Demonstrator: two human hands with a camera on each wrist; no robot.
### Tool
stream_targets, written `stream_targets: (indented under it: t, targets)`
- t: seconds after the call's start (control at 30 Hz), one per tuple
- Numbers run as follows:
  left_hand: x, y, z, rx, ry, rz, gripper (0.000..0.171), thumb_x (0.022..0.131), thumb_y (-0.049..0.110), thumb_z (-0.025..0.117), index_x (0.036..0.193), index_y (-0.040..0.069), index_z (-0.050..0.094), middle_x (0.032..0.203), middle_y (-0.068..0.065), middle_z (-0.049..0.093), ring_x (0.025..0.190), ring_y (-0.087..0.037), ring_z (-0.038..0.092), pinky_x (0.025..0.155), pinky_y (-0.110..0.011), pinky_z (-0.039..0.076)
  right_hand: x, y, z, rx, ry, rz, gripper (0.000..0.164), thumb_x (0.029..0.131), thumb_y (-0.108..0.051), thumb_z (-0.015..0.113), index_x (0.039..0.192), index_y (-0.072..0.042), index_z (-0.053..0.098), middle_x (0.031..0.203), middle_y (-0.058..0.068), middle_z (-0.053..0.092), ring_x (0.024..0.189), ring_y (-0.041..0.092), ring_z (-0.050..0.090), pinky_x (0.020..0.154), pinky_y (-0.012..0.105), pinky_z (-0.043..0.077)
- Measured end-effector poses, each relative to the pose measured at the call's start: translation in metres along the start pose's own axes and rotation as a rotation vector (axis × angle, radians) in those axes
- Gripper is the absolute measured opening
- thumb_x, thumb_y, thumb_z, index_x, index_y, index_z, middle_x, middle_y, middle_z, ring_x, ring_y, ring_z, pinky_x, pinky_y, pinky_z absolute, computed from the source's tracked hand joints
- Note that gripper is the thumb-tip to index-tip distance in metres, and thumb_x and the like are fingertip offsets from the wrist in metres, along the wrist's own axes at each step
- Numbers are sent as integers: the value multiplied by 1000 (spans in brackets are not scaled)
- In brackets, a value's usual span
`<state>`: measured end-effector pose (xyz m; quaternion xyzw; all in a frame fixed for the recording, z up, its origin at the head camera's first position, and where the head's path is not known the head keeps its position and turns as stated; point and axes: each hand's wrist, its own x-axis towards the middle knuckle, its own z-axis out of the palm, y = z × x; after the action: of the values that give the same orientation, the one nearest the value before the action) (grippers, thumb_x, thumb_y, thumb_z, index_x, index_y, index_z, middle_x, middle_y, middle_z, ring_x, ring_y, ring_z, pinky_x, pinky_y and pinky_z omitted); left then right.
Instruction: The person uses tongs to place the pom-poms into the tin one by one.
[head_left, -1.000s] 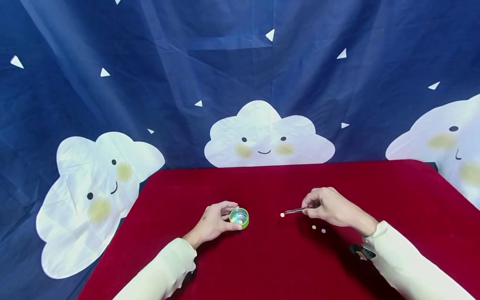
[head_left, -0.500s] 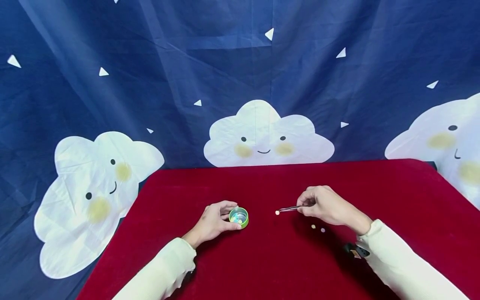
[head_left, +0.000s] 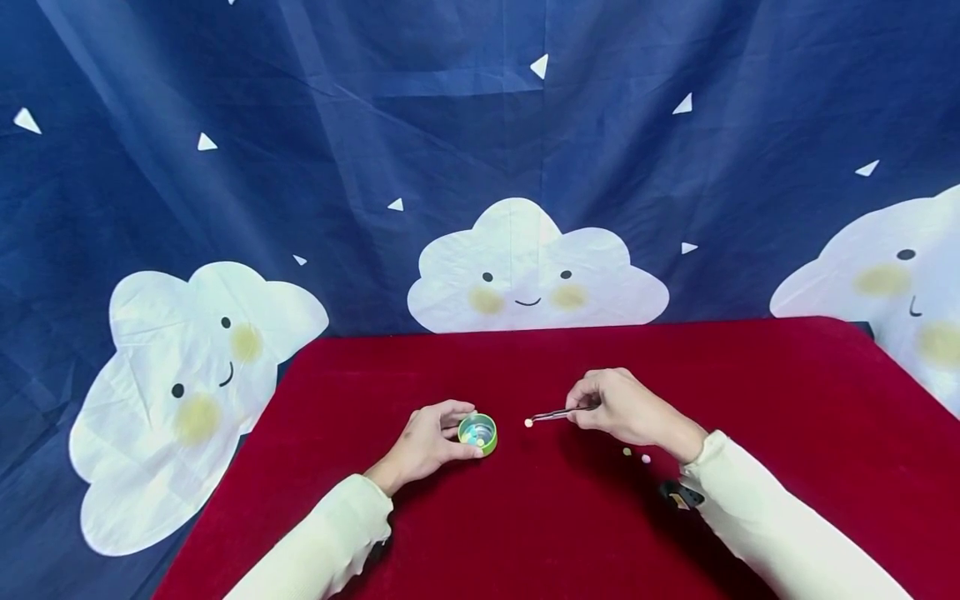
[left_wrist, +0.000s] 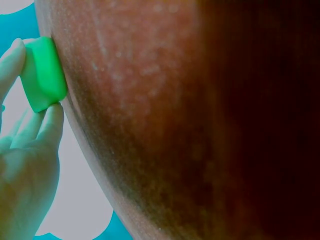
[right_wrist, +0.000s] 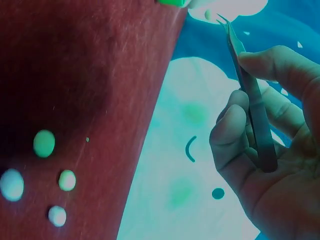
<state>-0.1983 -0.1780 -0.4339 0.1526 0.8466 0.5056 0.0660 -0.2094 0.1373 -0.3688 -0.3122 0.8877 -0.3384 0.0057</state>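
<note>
In the head view my left hand [head_left: 429,442] holds a small round green tin [head_left: 489,450] on the red cloth, thumb and fingers on opposite sides. A few pale, small pieces show inside it. The left wrist view catches only the green outer wall [left_wrist: 47,75]. To the right, my right hand [head_left: 626,406] pinches metal tweezers [right_wrist: 254,107] with bent, fine tips. At their tips hangs a small pale ball [head_left: 528,422], above the cloth and a short way right of the tin. Two loose balls, one yellowish [head_left: 627,451] and one pinkish [head_left: 646,458], lie below that hand.
Red cloth [head_left: 480,533] covers the table. Several pale balls [right_wrist: 44,143] lie on it in the right wrist view. Behind the table hangs a blue curtain [head_left: 360,167] printed with smiling clouds. A dark device [head_left: 681,494] sits at the right cuff.
My right hand has moved left with the tweezers and the ball, coming closer to the tin. My left hand and the tin have stayed in place.
</note>
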Motion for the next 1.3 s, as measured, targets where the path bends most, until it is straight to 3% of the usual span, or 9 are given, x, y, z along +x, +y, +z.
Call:
stream_targets:
  t: [0.47, 0.93, 1.3]
  targets:
    - [2, -1, -1, 4, -2, 11, 61, 73, 6, 89, 127, -5, 61, 123, -19, 67, 110, -32, 67, 94, -36, 56, 23, -9, 23, 3, -9, -77, 14, 82, -2, 76, 79, -15, 76, 73, -11, 59, 69, 7, 50, 63, 24, 49]
    - [2, -1, -2, -2, 1, 1, 62, 74, 6, 89, 128, -6, 61, 124, -19, 66, 111, -33, 67, 95, -39, 55, 38, -14, 38, -6, -54, -33, 8, 83, -2, 76, 82, -10, 77, 75, -9, 61, 72, 7, 53, 65, 23, 50]
    - [1, 0, -1, -14, -5, 13, 62, 73, 5, 89, 128, -6, 61, 124, -20, 66, 110, -34, 67, 94, -40, 55, 36, -13, 41, -40, -98, 6, 8, 83, -4, 77, 82, -12, 75, 76, -8, 60, 73, 8, 53, 65, 23, 49]
